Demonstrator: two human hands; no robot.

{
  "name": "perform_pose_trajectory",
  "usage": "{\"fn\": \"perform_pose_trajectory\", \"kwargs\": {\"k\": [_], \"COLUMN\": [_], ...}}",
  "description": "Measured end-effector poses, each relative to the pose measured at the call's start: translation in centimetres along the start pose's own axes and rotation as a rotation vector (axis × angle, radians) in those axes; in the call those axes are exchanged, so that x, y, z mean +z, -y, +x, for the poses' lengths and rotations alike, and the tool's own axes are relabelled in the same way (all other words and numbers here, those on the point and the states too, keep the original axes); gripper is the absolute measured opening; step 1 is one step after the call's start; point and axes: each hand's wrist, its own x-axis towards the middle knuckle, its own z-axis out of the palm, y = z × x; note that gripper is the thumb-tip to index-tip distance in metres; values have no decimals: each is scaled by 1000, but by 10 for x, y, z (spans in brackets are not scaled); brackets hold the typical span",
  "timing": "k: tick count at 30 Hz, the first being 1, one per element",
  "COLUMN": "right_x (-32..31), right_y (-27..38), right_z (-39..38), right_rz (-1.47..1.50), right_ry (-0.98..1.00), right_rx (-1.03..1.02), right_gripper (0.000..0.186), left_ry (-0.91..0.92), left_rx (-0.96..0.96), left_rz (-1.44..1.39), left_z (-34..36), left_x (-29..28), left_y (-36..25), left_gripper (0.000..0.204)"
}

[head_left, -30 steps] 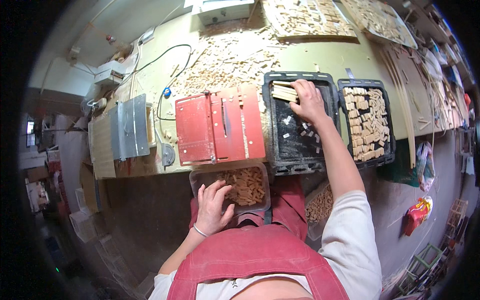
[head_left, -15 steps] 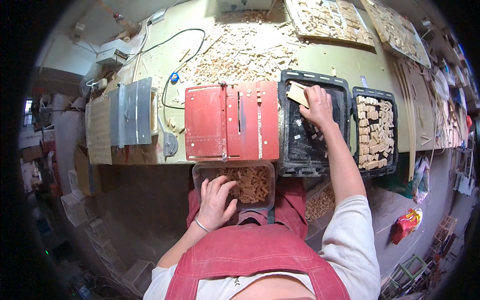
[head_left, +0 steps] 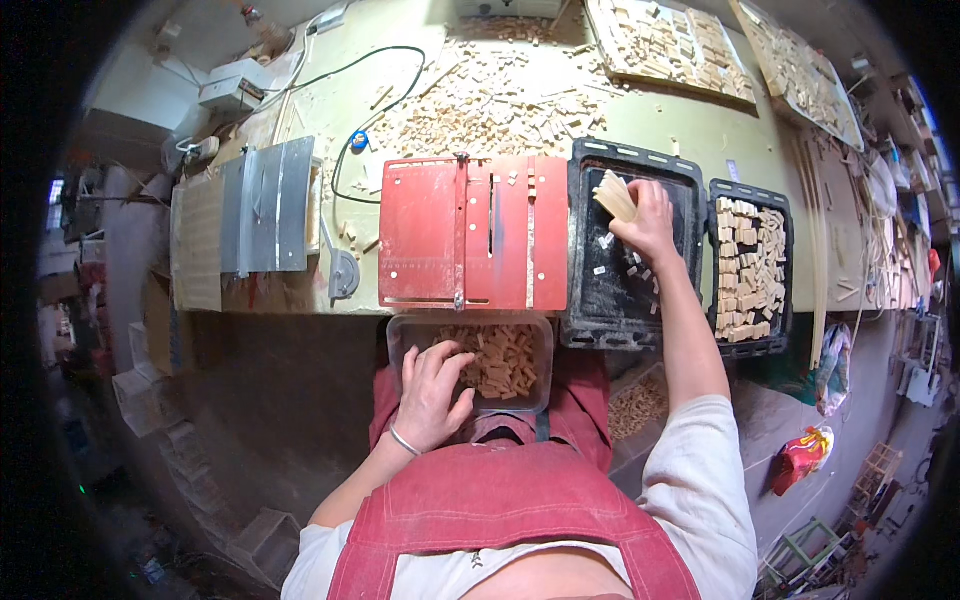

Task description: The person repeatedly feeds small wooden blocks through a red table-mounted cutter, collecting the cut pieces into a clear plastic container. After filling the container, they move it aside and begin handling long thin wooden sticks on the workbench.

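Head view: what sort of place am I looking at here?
Probably a small woodworking workshop: there's a red slotted machine table, rows of small wooden blocks in a black tray, and wooden strips in the right hand.

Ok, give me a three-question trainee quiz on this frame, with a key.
1. Which hand holds the wood strips?
2. What lies directly left of the larger black tray? (a) grey slotted panel (b) red slotted panel (c) smaller black tray
3. Fill in: the left hand has its fingers over a clear ____ of small wood pieces.

Key: 1. the right hand; 2. b; 3. tub
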Motion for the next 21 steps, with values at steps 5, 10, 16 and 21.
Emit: {"fn": "perform_pose_trajectory", "kwargs": {"k": [5,10,16,21], "right_x": [-14,-35,-46,-52], "right_y": [27,78,118,161], "right_z": [-69,-113,-136,-126], "right_rz": [396,445,455,142], "right_ry": [-208,-287,-273,-147], "right_rx": [-26,-126,-170,-409], "right_gripper": [53,57,57,59], "left_ry": [17,-6,-59,-148], "left_rx": [-9,61,68,81], "left_rz": [-38,-47,-69,-63], "left_z": [-7,-10,-23,-27], "left_x": [0,3,-2,-9], "left_y": [1,1,1,10], "left_gripper": [55,55,53,52]}}
